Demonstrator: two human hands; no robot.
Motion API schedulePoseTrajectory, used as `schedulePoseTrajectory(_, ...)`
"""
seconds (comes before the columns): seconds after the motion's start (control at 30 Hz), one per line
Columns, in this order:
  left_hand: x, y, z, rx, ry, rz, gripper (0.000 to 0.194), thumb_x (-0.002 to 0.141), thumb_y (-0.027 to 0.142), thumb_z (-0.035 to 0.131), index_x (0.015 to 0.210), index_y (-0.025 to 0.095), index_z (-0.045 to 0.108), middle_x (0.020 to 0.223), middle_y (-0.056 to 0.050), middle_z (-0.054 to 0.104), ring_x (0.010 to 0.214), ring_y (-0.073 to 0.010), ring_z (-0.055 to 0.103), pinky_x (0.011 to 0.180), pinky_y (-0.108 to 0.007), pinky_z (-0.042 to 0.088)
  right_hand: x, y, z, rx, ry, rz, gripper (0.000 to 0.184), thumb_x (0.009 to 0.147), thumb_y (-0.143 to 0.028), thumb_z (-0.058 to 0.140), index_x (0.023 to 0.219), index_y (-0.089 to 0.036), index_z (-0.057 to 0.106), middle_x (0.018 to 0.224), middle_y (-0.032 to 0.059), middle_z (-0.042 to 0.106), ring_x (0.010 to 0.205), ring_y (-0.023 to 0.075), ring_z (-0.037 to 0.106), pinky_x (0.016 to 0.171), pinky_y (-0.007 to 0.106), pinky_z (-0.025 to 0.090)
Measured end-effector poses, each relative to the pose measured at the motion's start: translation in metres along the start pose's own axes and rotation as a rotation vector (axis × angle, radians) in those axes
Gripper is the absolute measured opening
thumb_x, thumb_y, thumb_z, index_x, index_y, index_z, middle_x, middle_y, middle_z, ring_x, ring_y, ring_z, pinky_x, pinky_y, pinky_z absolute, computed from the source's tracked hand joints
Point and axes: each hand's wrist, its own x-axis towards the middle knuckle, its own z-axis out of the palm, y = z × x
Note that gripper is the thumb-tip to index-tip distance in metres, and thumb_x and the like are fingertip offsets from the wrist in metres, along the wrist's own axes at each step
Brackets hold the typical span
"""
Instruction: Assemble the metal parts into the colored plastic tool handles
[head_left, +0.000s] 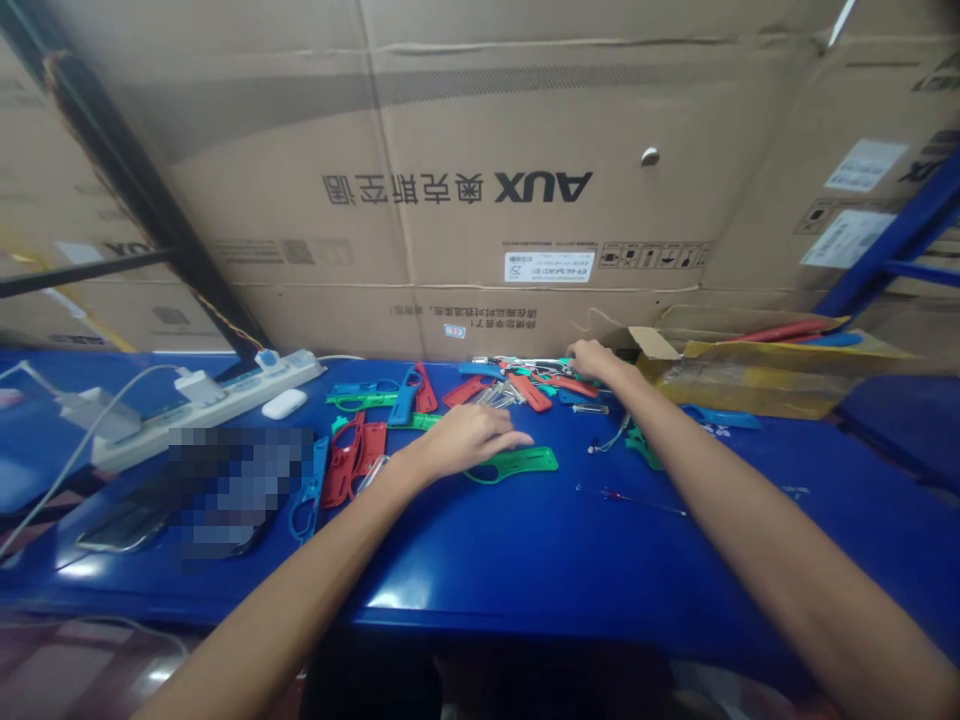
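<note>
My left hand (471,440) rests palm down over the table, thumb stretched to the right and fingers loosely bent. Just below it lies a green plastic toy-gun half (517,461), its front end partly hidden under the hand. Further back, my right hand (596,360) reaches into a pile of small parts, fingertips bent together; what they pinch is too small to make out. That pile holds red handle pieces (529,392), metal pieces (498,394) and green bits. Blue (403,398) and red (369,446) gun halves lie left of my left hand.
A white power strip (217,405) with plugs, a white earbud case (284,403) and dark phones (127,525) lie at left. An open carton (757,375) with red and blue parts stands at right. A thin clear piece (630,499) lies on the blue table (480,560). Cardboard (465,120) walls the back.
</note>
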Motion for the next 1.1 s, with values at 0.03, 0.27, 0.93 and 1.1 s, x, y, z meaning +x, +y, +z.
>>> schedulePoseTrajectory(0.03, 0.0, 0.0, 0.0, -0.003, 0.001, -0.003, 0.052, 0.105, 0.05, 0.042, 0.069, 0.019, 0.064, 0.072, -0.002, 0.063, 0.063, -0.0138, 0.056, 0.063, -0.027, 0.037, -0.001, 0.0, -0.002, -0.009, 0.003, -0.008, 0.028, 0.096, -0.035, 0.063, 0.119, -0.02, 0.065, 0.122, 0.0095, 0.066, 0.105, 0.0221, 0.065, 0.09, 0.042, 0.055)
schedulePoseTrajectory(0.27, -0.001, -0.003, 0.002, 0.042, 0.03, -0.005, 0.055, 0.106, 0.05, 0.04, 0.068, 0.017, 0.064, 0.071, -0.001, 0.064, 0.062, -0.0128, 0.056, 0.061, -0.026, 0.036, -0.037, -0.004, -0.031, -0.025, 0.253, -0.091, 0.024, 0.097, -0.022, 0.052, 0.107, -0.018, 0.074, 0.111, 0.0157, 0.074, 0.104, 0.0293, 0.066, 0.086, 0.039, 0.043)
schedulePoseTrajectory(0.93, 0.004, 0.006, -0.002, 0.248, 0.579, 0.039, 0.046, 0.098, 0.035, 0.061, 0.14, 0.02, 0.049, 0.144, -0.015, 0.053, 0.134, -0.0276, 0.048, 0.11, -0.047, 0.043, -0.141, -0.059, -0.018, 0.953, 0.032, -0.383, 0.03, 0.097, -0.042, 0.056, 0.11, -0.021, 0.072, 0.082, 0.0024, 0.071, 0.06, 0.0143, 0.059, 0.059, 0.029, 0.049)
schedulePoseTrajectory(1.1, 0.007, 0.011, 0.005, 0.337, 0.367, 0.115, 0.027, 0.1, 0.034, 0.058, 0.124, 0.022, 0.062, 0.124, -0.008, 0.07, 0.12, -0.0265, 0.06, 0.11, -0.053, 0.038, -0.146, -0.068, -0.017, 0.765, 0.115, -0.531, 0.024, 0.098, -0.034, 0.055, 0.112, -0.022, 0.071, 0.112, 0.0078, 0.074, 0.104, 0.026, 0.067, 0.094, 0.044, 0.051)
